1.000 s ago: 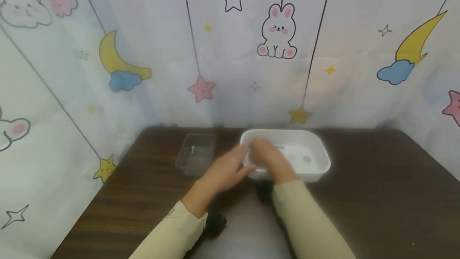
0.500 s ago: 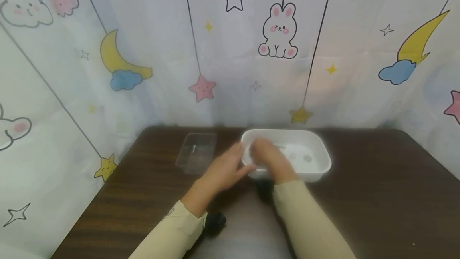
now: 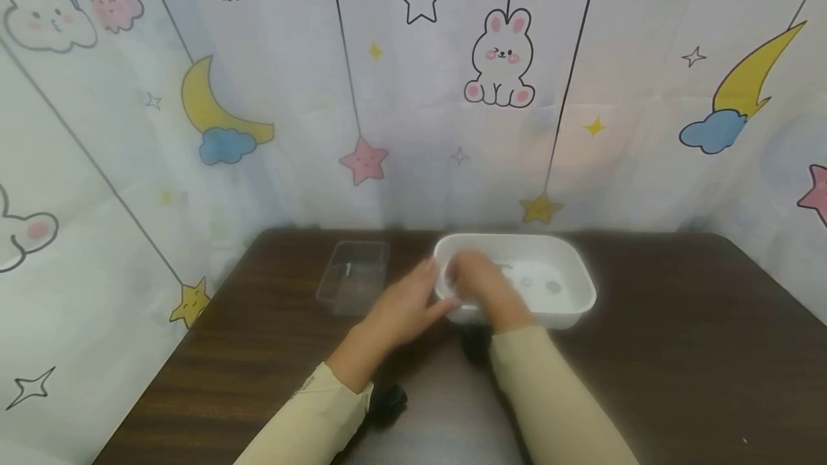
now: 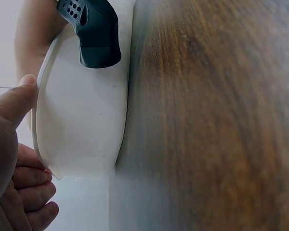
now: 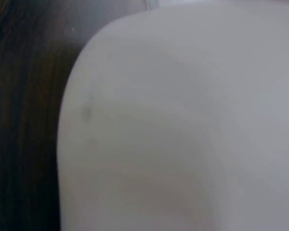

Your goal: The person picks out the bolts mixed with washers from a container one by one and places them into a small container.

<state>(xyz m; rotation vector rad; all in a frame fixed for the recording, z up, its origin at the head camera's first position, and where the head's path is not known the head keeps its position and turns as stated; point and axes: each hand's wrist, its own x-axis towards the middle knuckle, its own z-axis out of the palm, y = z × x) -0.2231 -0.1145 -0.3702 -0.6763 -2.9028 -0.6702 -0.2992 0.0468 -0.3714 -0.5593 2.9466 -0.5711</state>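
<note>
The left hand (image 3: 400, 309) grips a corner of the white tub (image 3: 557, 318) on the worktop (image 3: 678, 350) and should brace it against sliding; the right hand (image 3: 481, 282) reaches inside its left end, grasp hidden, and should work gently, staying low.

1. White tub (image 3: 557, 253): an oblong, open-topped vessel with rounded corners and a slender projecting rim, standing upright on the brown tabletop, long side toward the person. The outer wall is smooth, with a few tiny specks.
2. Left hand (image 3: 400, 307): holds the tub's near left corner, thumb against the rim, fingertips at the end.
3. Right hand (image 3: 483, 282): reaches into the tub's left part, blurred; its fingertips are hidden.
4. Thin grey piece (image 3: 505, 266) and roundish greyish spots (image 3: 553, 287): inside the tub, right of the right hand; too indistinct to identify.
</note>
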